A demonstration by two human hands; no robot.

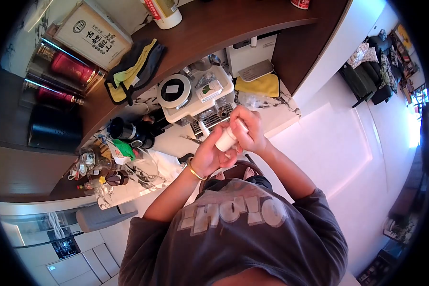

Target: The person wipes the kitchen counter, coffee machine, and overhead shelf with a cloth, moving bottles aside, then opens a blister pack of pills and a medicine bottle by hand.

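A small white bottle (226, 139) is held between my two hands, over the front edge of the marble counter (169, 142). My left hand (213, 155), with a yellow bangle at its wrist, has its fingers wrapped round the lower part of the bottle. Around the bottle's upper end, my right hand (249, 129) is closed. Just beyond my hands stands a cream coffee machine (178, 113), with a small white and green box (209, 90) lying on its top.
Behind the machine is a white dispenser (252, 59) beside a yellow cloth (260, 86). Black grinders or jars (124, 129) and bagged items (124, 148) stand to the left. A brown shelf (200, 24) overhangs the counter, with a dark cloth (145, 62) draped over its edge.
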